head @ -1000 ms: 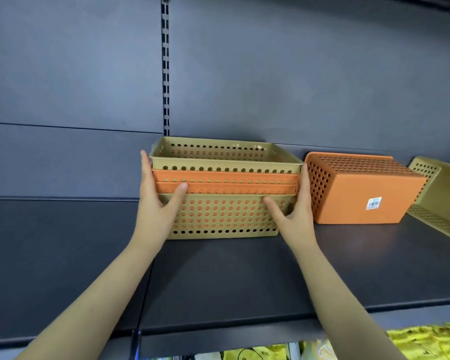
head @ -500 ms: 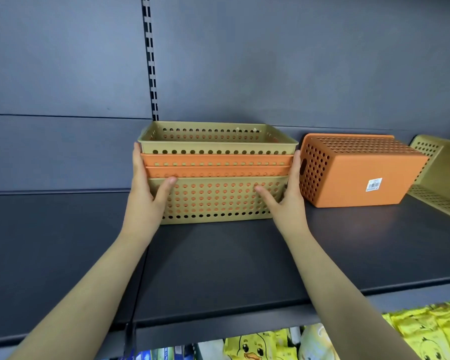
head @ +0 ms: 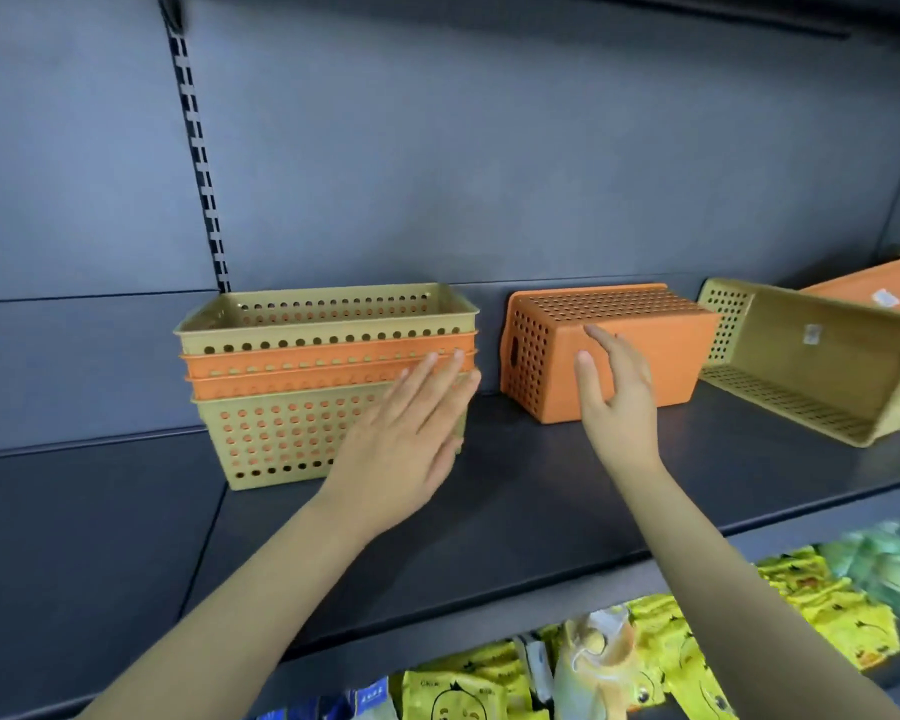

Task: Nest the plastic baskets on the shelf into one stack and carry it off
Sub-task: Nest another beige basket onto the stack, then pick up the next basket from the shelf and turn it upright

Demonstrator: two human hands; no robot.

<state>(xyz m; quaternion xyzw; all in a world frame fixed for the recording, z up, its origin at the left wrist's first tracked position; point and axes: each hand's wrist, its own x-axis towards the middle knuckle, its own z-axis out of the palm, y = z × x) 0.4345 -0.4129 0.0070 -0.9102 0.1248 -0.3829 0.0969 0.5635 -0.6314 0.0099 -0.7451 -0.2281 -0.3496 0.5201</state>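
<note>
Both hands have let go of the stack (head: 328, 376), which stands on the shelf (head: 541, 491). The left hand (head: 401, 449) and right hand (head: 617, 392), open and empty, reach toward the overturned orange basket (head: 640, 345), likely next to be nested.

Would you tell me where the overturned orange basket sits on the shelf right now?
In the head view, the overturned orange basket lies centre-right on the shelf, between the nested stack and the tipped tan basket.
</note>
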